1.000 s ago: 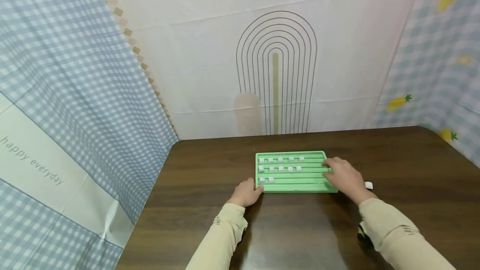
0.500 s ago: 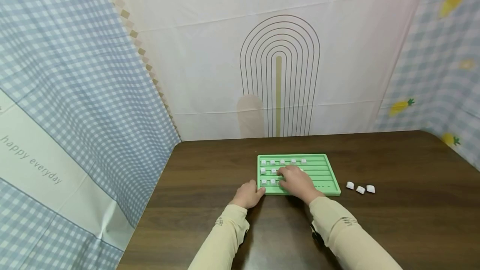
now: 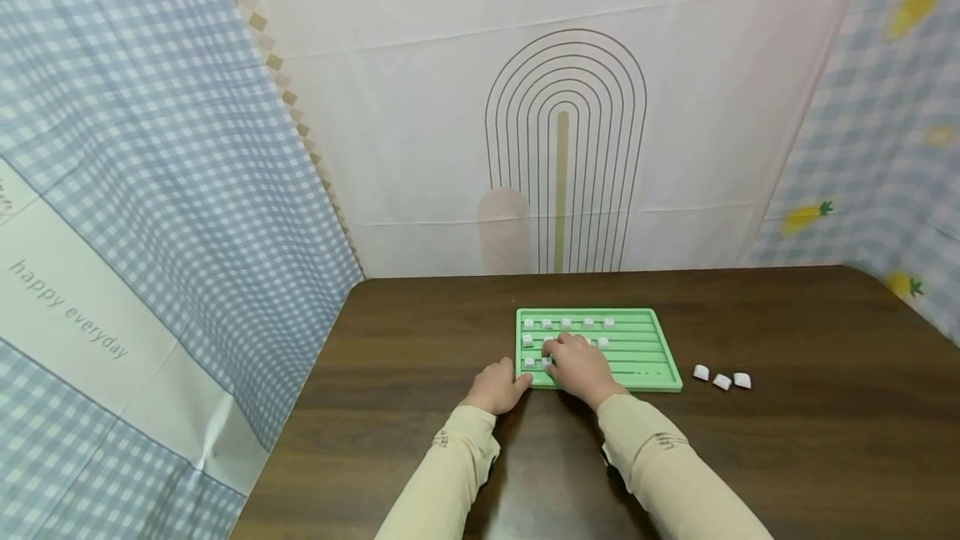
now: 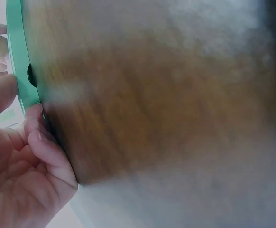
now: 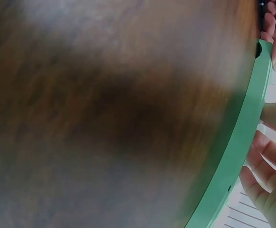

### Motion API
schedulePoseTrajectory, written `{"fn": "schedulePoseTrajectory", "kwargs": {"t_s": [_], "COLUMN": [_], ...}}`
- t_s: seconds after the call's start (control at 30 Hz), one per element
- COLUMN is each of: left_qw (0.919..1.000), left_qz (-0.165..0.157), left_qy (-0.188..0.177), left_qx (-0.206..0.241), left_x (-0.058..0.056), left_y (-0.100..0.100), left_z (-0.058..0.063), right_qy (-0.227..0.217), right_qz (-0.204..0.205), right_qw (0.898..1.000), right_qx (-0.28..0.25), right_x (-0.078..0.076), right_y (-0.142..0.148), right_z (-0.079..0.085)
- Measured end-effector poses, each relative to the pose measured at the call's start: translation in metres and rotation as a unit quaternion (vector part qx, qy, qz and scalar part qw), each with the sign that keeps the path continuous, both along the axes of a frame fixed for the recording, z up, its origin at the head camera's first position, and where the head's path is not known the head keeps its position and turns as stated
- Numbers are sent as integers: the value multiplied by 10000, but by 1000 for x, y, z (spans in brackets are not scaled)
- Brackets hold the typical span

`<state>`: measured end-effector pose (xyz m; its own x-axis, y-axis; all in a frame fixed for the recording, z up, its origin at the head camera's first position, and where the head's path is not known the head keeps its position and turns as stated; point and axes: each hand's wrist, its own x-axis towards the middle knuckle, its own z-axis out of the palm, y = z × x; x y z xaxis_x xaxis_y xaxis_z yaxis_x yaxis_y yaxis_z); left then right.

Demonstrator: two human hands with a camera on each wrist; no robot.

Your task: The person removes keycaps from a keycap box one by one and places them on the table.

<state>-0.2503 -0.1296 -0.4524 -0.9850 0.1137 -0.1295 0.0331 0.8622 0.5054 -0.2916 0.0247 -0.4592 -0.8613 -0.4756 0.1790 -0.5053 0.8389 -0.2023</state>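
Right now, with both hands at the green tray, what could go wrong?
The right hand reaches in among the white pieces, so it might nudge neighbours out of line. It also hides part of the tray from the head view, so a misplaced piece could go unnoticed. If the left hand eases off the near left corner, the tray might slide.

One tray (image 3: 637, 348), three loose caps (image 3: 722, 382)
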Motion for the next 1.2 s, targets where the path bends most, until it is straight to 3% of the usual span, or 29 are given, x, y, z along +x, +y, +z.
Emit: {"fn": "schedulePoseTrajectory", "kwargs": {"t_s": [0.63,0.83,0.97,1.1,1.2], "left_qw": [9996,9997,9998,9999,9999], "left_qz": [74,104,115,102,73], "left_qy": [-10,98,123,43,5], "left_qx": [-277,-191,-143,-73,-98], "left_x": [-2,-3,-4,-2,-1], "left_y": [4,3,2,1,1], "left_z": [-5,-6,-8,-6,-4], "right_qy": [29,96,210,244,128], "right_qz": [-185,-202,-175,-77,-219], "right_qw": [9998,9975,9944,9955,9971], "right_qx": [-72,-672,-1017,-910,-719], "right_x": [3,-1,-5,-8,-11], "right_y": [0,5,20,49,78], "right_z": [-2,1,8,20,28]}}
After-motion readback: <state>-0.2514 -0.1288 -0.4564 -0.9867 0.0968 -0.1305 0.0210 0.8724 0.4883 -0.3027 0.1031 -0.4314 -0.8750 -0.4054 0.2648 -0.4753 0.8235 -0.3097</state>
